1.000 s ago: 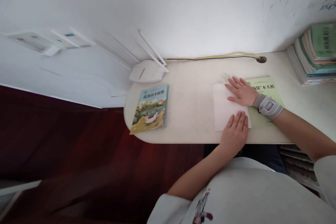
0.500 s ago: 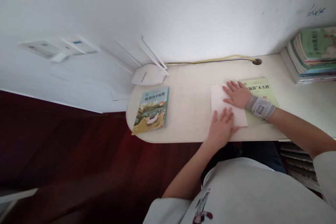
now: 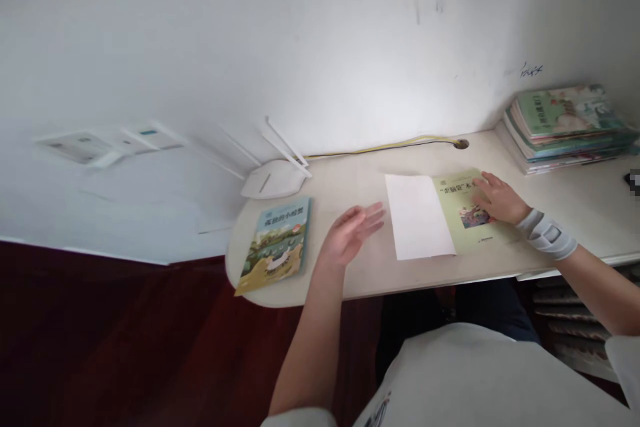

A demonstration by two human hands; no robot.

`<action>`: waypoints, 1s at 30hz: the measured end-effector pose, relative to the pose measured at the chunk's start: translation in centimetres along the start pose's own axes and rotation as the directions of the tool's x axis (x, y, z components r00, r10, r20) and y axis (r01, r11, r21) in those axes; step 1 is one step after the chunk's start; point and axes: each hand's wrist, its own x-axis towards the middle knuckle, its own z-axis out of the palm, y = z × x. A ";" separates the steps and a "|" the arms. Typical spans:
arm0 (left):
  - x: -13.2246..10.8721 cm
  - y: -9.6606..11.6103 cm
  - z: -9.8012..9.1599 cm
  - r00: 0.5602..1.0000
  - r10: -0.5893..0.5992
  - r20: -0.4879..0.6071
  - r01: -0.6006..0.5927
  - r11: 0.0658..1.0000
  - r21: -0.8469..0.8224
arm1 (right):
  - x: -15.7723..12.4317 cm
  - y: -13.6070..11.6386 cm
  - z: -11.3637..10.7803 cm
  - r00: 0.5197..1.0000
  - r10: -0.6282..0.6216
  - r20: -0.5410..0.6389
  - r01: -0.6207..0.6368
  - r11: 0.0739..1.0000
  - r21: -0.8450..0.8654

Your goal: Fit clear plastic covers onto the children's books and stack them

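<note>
An open book (image 3: pixel 479 235) lies on the white desk in front of me, a blank white page (image 3: pixel 419 217) on its left and a pale green title page with a small picture on its right. My right hand (image 3: pixel 501 199), with a grey band around the wrist, rests over the right edge of the green page, fingers spread. Left of the book, my left hand (image 3: pixel 353 233) is raised above the desk with fingers apart and nothing in it. Farther left lies a closed book (image 3: pixel 275 243) with an illustrated landscape cover.
A white router (image 3: pixel 275 179) with upright antennas stands at the desk's back left. Yellow and dark cables (image 3: pixel 375 149) run along the wall into a round desk hole (image 3: pixel 461 144). A stack of books (image 3: pixel 565 128) sits at the back right. The desk (image 3: pixel 350 280) has a rounded left end.
My left hand has lifted off the white page and moved left. My right hand has slid right onto the green page, uncovering the white one. The view has shifted.
</note>
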 end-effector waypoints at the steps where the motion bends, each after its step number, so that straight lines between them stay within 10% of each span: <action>1: 0.4 0.7 0.8 0.998 0.036 0.043 -0.032 0.994 -0.101 | -0.7 0.8 0.2 1.000 -0.002 0.016 0.002 1.000 0.015; 6: 3.8 2.2 7.3 0.968 0.213 0.131 -0.187 0.964 -0.188 | -2.0 2.0 1.4 0.998 -0.024 -0.061 0.036 0.976 0.215; 10: 6.7 1.9 12.9 0.880 0.371 0.298 -0.453 0.843 0.290 | -1.6 2.3 0.9 0.996 0.042 -0.084 0.013 0.827 0.562; 17: 8.0 0.3 18.9 0.834 0.075 0.546 -0.529 0.388 0.755 | -1.7 2.8 0.1 0.972 0.222 0.072 -0.191 0.578 0.793; 20: 8.4 -0.2 19.2 0.832 0.085 0.548 -0.543 0.333 0.771 | -1.3 3.2 0.6 0.961 0.270 0.052 -0.203 0.569 0.797; 25: 10.6 0.7 16.0 0.900 0.155 0.407 -0.435 0.251 0.865 | -1.7 2.1 -0.7 0.927 0.263 -0.268 -0.080 0.836 0.544; 27: 11.1 1.1 14.5 0.924 0.130 0.359 -0.379 0.207 0.902 | -2.9 0.1 -1.9 0.934 0.123 -0.337 -0.006 0.945 0.327; 30: 10.2 1.3 12.6 0.962 0.077 0.262 -0.271 0.148 0.951 | -5.0 -3.3 -3.1 0.965 -0.225 -0.135 0.231 0.972 0.032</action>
